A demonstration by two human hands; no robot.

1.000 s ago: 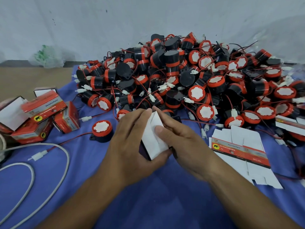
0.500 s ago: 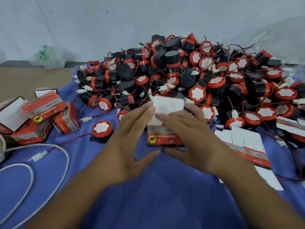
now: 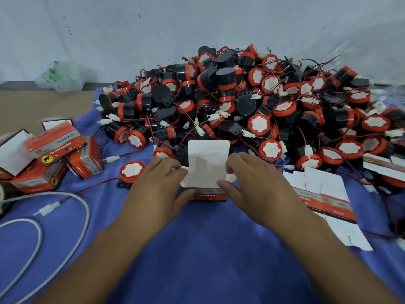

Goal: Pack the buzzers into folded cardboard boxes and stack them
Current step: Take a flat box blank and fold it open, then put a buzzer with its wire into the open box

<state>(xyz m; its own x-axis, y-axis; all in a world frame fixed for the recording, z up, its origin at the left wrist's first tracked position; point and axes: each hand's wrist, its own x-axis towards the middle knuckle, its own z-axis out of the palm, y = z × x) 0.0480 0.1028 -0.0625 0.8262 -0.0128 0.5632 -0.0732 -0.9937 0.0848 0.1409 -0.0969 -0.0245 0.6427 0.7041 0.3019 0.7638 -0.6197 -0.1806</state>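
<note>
Flap now upright, box pinched between left fingers and right fingers.

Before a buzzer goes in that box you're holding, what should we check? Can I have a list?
1. Is the box held by the left hand and right hand? ok.
2. Is the white flap up and out of the way? ok.
3. Is a loose buzzer lying near the left hand? ok.
4. Is the box empty inside? cannot tell, the flap hides it.
5. Is the box bottom closed? cannot tell.
6. Are the finished boxes stacked neatly? not ok, they lie jumbled.
</note>
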